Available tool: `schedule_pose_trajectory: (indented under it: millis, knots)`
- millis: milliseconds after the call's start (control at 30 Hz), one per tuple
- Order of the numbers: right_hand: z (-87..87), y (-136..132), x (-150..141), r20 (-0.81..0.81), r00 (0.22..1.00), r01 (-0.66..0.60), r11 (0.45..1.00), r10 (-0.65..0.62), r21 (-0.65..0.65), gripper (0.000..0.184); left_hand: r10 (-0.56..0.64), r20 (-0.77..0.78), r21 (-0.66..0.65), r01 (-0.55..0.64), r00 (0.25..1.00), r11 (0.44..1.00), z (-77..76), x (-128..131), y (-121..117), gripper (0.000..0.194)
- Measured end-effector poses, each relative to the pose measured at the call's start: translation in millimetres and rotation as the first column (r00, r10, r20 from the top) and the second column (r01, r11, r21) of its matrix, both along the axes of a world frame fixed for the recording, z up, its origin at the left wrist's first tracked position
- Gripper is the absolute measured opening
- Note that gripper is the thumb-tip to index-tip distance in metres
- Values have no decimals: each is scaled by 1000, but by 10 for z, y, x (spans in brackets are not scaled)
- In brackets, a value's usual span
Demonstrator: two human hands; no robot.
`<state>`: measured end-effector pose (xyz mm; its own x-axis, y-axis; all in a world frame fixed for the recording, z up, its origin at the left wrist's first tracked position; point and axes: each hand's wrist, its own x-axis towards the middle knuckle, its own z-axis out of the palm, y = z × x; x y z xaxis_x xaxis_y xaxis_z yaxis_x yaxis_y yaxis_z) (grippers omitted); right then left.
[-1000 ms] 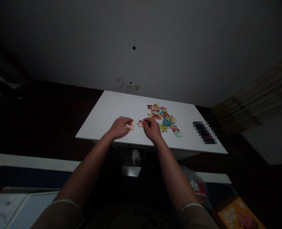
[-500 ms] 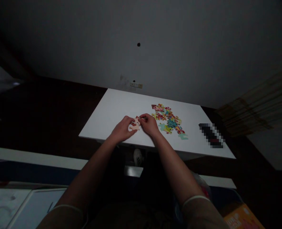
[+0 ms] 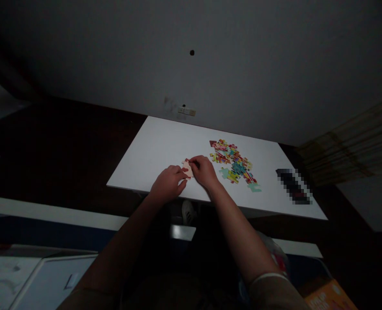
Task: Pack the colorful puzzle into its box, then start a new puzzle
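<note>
A small cluster of pale pink and red-brown jigsaw puzzle pieces [image 3: 187, 168] lies on the white table [image 3: 165, 142] near its front edge, between my hands. My left hand [image 3: 167, 183] reaches in from the left. Its fingertips rest on the cluster's left edge, with the thumb held apart on the near side. At the right, my right hand [image 3: 205, 171] has its thumb and forefinger pinched at the cluster's upper right edge. My fingers cover part of the pieces, so the joints between them cannot be made out.
A colourful pile of loose jigsaw pieces [image 3: 234, 160] spreads right of my hands. Farther right lies a dark, pixelated object [image 3: 293, 186]. A whiteboard [image 3: 60, 275] is at the lower left, and an orange box [image 3: 329, 297] at the lower right. A wall stands behind the table.
My left hand has drawn back slightly left and down, its thumb coming off the pieces. The right hand stays at the cluster's right edge. The view has shifted slightly.
</note>
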<state>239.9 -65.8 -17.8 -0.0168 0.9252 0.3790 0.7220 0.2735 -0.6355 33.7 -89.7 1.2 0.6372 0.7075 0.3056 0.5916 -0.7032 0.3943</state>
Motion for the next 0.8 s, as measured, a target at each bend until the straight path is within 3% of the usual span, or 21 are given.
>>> schedule_pose_trajectory:
  millis: [133,300,400,500,633,800]
  knots:
    - [-7,-6,-17,40,999,-19,1000,19,14,18,10,-21,4,-10,1000,1000,27,-1,-15,25]
    - [-26,-25,6,-46,999,-5,999,7,40,17,38,-19,5,-38,999,999,48,-1,-38,28]
    - [-39,-46,58,-189,976,120,990,-105,69,21,142,18,14,-143,990,990,50,7,-39,35]
    - [-39,-61,130,-378,893,289,955,-244,68,23,223,31,22,-224,974,974,50,15,-28,40]
    - [15,-105,251,-541,774,441,893,-328,90,26,175,-17,23,-174,984,984,62,8,-25,50]
    - [181,-349,578,-579,712,543,835,-398,94,17,83,-80,24,-81,993,996,76,-1,-31,48]
